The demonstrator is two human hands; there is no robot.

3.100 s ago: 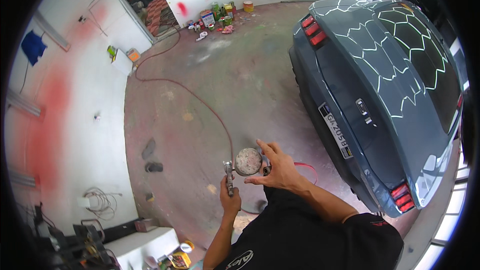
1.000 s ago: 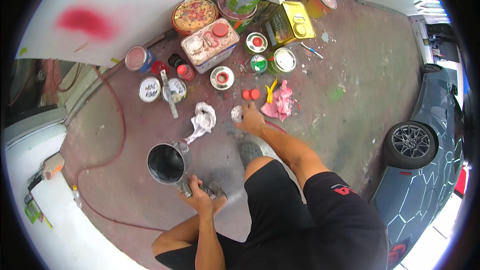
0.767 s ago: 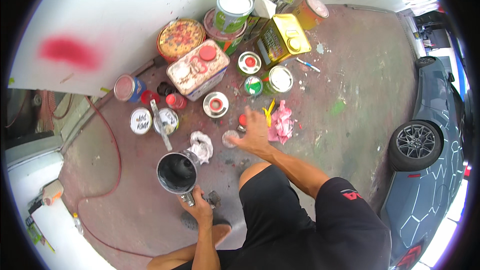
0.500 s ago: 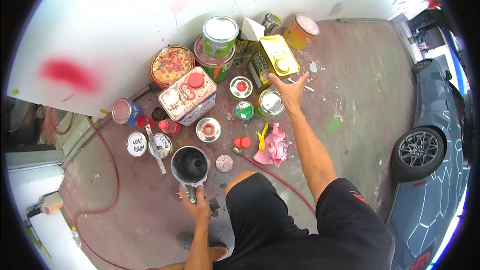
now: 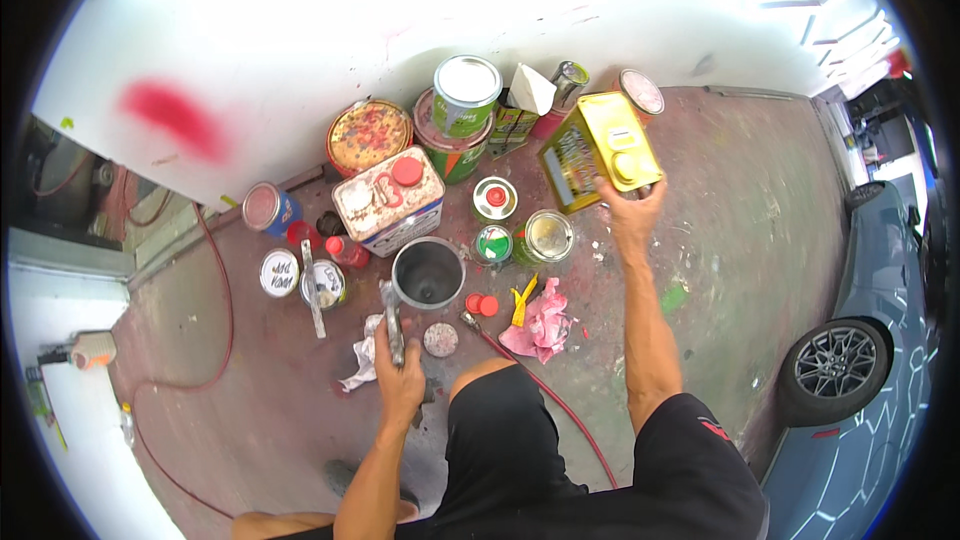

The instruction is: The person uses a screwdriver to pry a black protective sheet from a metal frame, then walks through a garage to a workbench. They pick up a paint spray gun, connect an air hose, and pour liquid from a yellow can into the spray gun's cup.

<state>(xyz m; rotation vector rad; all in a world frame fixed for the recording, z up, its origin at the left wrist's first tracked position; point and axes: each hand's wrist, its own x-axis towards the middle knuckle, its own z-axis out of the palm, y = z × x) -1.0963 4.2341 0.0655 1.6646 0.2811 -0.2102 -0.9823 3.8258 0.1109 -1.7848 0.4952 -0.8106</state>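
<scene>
A grey spray gun (image 5: 392,312) is in my left hand (image 5: 402,380), its fingers wrapped round the metal body. The gun's cup (image 5: 430,273) is uncovered, and its dark inside faces up. On the right, my right hand (image 5: 633,215) grips the near end of a yellow rectangular tin (image 5: 570,170), close to its round yellow cap. The tin leans slightly; whether its base touches the floor I cannot tell. Just left of it stand a round can with a red cap (image 5: 495,198) and a lidded metal can (image 5: 547,237). A crumpled white cloth (image 5: 362,355) lies beside the gun.
A stained rectangular canister (image 5: 388,200) and stacked paint cans (image 5: 466,105) stand by the white wall. A flat stick (image 5: 313,290) lies across a small can. A red hose (image 5: 560,395), pink cloth (image 5: 542,325) and red caps are on the floor. A grey car (image 5: 850,420) stands right.
My right hand has closed on the yellow tin and shifted it to the right, away from the other cans. My left hand has moved the spray gun forward and right, over a red-capped can.
</scene>
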